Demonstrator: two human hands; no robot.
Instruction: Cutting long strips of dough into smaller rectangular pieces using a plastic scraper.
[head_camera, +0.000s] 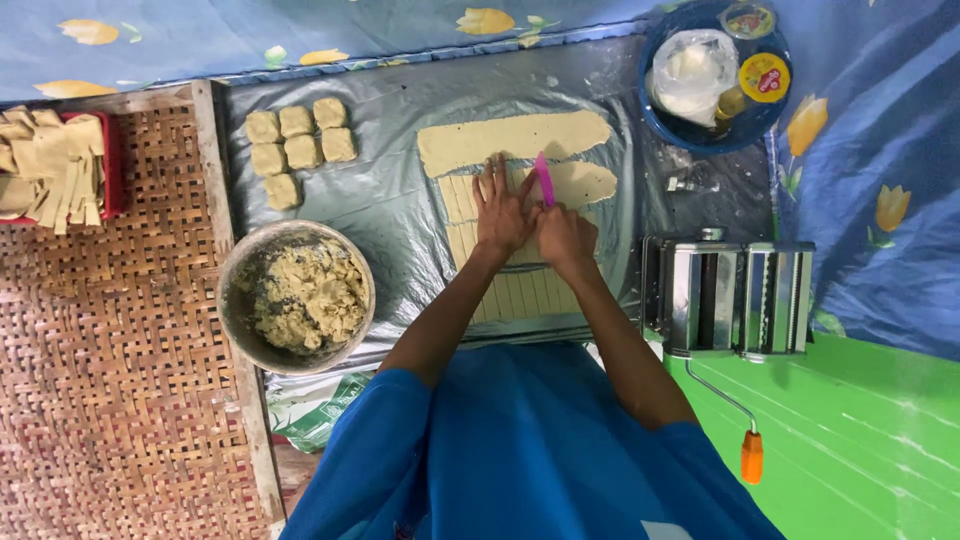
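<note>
A grey plastic sheet covers the work surface in front of me, with a woven mat off to my left and a metal pasta roller with an orange-tipped crank to my right. On the sheet, directly ahead of my hands, lie the rolled dough sheets: the far one stretches long from left to right, and the nearer one, under my hands, is already scored into narrow strips that run toward me. My left hand lies flat with its fingers spread, pressing the dough down just left of the cut line. My right hand is closed around a pink cutter, its blade pointing away from me across the dough's long axis; this hand sits right at the cut, touching my left. To my near left a metal bowl holds a crumbly lump of dough. Beyond it sit seven small dough blocks. A red tray at far left holds cut strips, and a blue basin at far right holds a plastic bag and small jars.
</note>
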